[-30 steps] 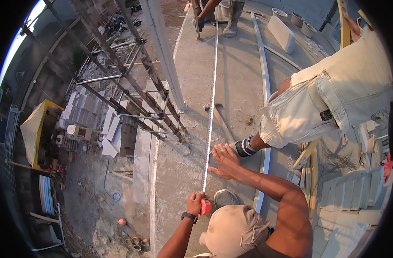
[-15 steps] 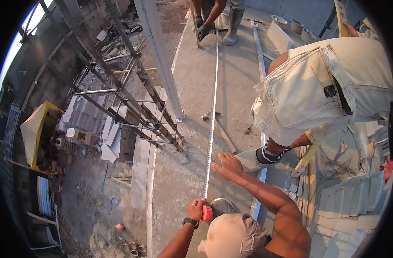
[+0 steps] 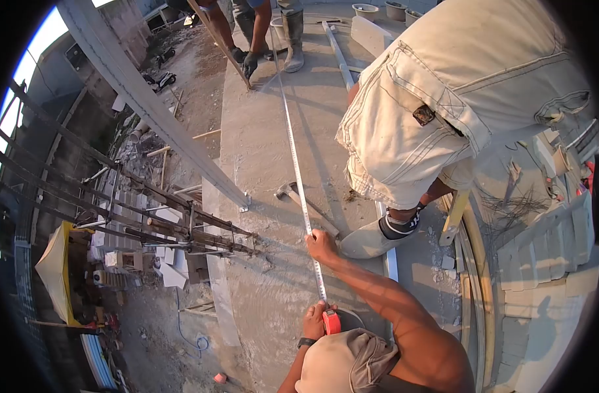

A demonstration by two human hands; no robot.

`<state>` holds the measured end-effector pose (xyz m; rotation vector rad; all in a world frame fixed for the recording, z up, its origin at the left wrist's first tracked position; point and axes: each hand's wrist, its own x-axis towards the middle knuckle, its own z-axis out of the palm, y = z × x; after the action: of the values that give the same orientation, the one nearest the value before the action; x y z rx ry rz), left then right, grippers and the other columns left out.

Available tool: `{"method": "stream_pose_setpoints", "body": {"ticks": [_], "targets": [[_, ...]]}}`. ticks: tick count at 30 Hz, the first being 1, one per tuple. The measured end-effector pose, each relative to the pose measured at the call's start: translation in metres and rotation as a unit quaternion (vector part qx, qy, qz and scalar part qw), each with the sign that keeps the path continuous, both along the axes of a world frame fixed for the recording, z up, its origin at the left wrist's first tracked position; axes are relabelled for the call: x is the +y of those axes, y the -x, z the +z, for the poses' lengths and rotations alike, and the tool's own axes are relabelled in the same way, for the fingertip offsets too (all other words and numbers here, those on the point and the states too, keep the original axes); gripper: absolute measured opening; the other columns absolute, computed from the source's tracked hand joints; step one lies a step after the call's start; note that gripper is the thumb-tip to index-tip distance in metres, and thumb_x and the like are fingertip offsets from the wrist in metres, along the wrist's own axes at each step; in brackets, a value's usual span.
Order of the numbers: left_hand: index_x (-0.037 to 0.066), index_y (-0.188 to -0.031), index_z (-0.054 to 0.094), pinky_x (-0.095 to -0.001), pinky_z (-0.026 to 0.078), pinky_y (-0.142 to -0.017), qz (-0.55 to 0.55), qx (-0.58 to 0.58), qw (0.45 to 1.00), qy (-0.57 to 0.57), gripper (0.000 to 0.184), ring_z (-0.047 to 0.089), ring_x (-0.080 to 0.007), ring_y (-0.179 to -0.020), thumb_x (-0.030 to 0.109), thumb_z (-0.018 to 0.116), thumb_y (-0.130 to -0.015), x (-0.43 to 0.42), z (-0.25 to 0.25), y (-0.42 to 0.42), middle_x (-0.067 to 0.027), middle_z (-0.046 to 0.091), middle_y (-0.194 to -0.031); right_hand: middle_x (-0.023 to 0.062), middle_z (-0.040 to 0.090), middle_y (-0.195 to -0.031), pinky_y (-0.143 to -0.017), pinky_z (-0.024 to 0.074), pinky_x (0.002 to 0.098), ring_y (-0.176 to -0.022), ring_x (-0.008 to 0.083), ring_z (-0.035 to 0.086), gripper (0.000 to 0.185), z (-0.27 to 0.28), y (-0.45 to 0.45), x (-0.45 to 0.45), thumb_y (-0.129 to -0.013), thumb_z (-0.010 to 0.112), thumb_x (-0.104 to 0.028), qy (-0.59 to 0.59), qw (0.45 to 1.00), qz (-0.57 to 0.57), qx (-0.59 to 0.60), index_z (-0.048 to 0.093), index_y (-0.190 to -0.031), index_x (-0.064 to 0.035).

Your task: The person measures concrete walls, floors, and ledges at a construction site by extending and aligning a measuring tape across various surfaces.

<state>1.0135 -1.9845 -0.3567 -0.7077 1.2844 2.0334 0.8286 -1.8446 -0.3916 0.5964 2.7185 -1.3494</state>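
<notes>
My left hand [image 3: 314, 319], with a dark wristband, is closed around a red tape measure [image 3: 331, 321] at the bottom centre. Its white blade [image 3: 295, 145] runs out along the grey concrete slab [image 3: 260, 150] towards another person's boots. Further up the blade, my right hand [image 3: 322, 246] pinches it at its edge. A hammer [image 3: 312, 208] lies on the concrete just beyond my right hand, its head close beside the blade. Beige cloth [image 3: 339, 360] between my forearms hides part of a shoe.
At the right stands a person in light shorts [image 3: 457, 98], one shoe [image 3: 368, 241] near my right hand. A gloved person [image 3: 250, 64] bends beyond, beside an upright stick [image 3: 224, 46]. Rebar [image 3: 162, 226] and a pale post [image 3: 155, 108] rise at the left, near the slab's edge.
My right hand has gone from spread fingers beside the blade to a pinch on it. The view has shifted; the person in shorts now fills more of the upper right.
</notes>
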Motion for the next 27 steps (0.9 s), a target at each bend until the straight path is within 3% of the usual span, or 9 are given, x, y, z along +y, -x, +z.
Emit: {"method": "stream_pose_setpoints", "body": {"ticks": [3,7,11,13,17,21,23,24,27], "targets": [[0.005,-0.088,0.054,-0.0255,0.049,-0.057,-0.003,-0.012,1.0,0.015,0.023,0.062,-0.013,-0.064,0.027,0.059,-0.094,0.009,-0.006,-0.01,-0.0137,0.07,-0.085,0.0244,0.063,-0.077,-0.067,0.0466,0.0505,-0.077,0.0435,0.062,0.036,0.005,0.035,0.013,-0.086,0.053,-0.035,0.034,0.997,-0.065,0.008,0.062,-0.079,-0.0005],[0.008,-0.093,0.053,-0.0317,0.053,-0.057,-0.019,-0.09,0.995,0.033,0.018,0.064,-0.0185,-0.065,0.025,0.059,-0.095,-0.021,-0.016,-0.047,-0.0128,0.068,-0.086,0.0247,0.064,-0.082,-0.069,0.0476,0.0501,-0.081,0.0433,0.063,0.036,0.002,0.077,0.026,-0.087,0.051,-0.034,0.023,0.995,-0.099,0.02,0.063,-0.081,-0.0015],[0.007,-0.09,0.053,-0.0301,0.052,-0.056,0.004,-0.121,0.992,0.041,0.016,0.063,-0.0166,-0.062,0.022,0.058,-0.094,-0.031,-0.013,-0.059,-0.0133,0.069,-0.085,0.0225,0.066,-0.087,-0.074,0.0491,0.0511,-0.085,0.0424,0.063,0.037,-0.005,0.086,0.024,-0.089,0.048,-0.038,-0.019,0.993,-0.1,0.058,0.063,-0.089,-0.0038],[0.006,-0.089,0.053,-0.0293,0.051,-0.055,0.011,-0.104,0.994,0.044,0.016,0.062,-0.0157,-0.061,0.02,0.058,-0.094,-0.022,-0.009,-0.045,-0.0136,0.069,-0.084,0.0215,0.066,-0.091,-0.076,0.0491,0.0518,-0.086,0.0422,0.063,0.036,0.009,0.079,0.018,-0.09,0.049,-0.038,0.009,0.998,-0.063,-0.012,0.062,-0.093,-0.0049],[0.005,-0.086,0.053,-0.0276,0.05,-0.054,0.021,-0.043,0.997,0.06,0.014,0.06,-0.0138,-0.058,0.017,0.058,-0.093,-0.016,-0.01,-0.017,-0.0141,0.07,-0.084,0.0216,0.066,-0.093,-0.077,0.0489,0.0521,-0.088,0.0417,0.063,0.032,0.013,0.071,0.016,-0.089,0.052,-0.035,0.005,0.998,-0.058,0.007,0.062,-0.097,-0.0052],[0.005,-0.09,0.05,-0.0356,0.054,-0.052,0.013,0.039,0.995,0.086,0.014,0.064,-0.0224,-0.059,0.017,0.057,-0.092,-0.014,-0.02,0.013,-0.0174,0.068,-0.087,0.0219,0.066,-0.093,-0.077,0.049,0.0518,-0.088,0.0418,0.063,0.032,0.012,0.076,0.017,-0.089,0.052,-0.033,0.029,0.999,-0.027,-0.003,0.063,-0.095,-0.0043],[0.005,-0.085,0.052,-0.0266,0.05,-0.054,0.008,0.056,0.995,0.08,0.012,0.062,-0.0146,-0.06,0.014,0.058,-0.091,-0.004,-0.01,0.031,-0.0157,0.07,-0.081,0.0221,0.066,-0.092,-0.077,0.0489,0.0512,-0.089,0.0418,0.063,0.031,0.01,0.074,0.016,-0.089,0.052,-0.032,0.044,0.999,-0.029,-0.005,0.065,-0.093,-0.0043],[0.003,-0.084,0.051,-0.0329,0.053,-0.053,0.013,0.06,0.993,0.103,0.016,0.064,-0.0216,-0.058,0.016,0.058,-0.09,0.001,-0.013,0.041,-0.0178,0.068,-0.085,0.0221,0.066,-0.092,-0.077,0.0489,0.0512,-0.089,0.0418,0.063,0.031,0.012,0.072,0.015,-0.089,0.052,-0.032,0.042,0.999,-0.022,-0.005,0.065,-0.093,-0.0043],[0.006,-0.077,0.053,-0.029,0.05,-0.056,-0.024,0.055,0.985,0.164,0.015,0.063,-0.0186,-0.06,0.013,0.06,-0.088,0.01,-0.013,0.048,-0.0155,0.07,-0.081,0.0224,0.066,-0.089,-0.077,0.0483,0.0515,-0.088,0.0424,0.063,0.029,0.013,0.071,0.009,-0.089,0.051,-0.03,0.039,0.996,-0.071,-0.023,0.065,-0.091,-0.0049]]}}
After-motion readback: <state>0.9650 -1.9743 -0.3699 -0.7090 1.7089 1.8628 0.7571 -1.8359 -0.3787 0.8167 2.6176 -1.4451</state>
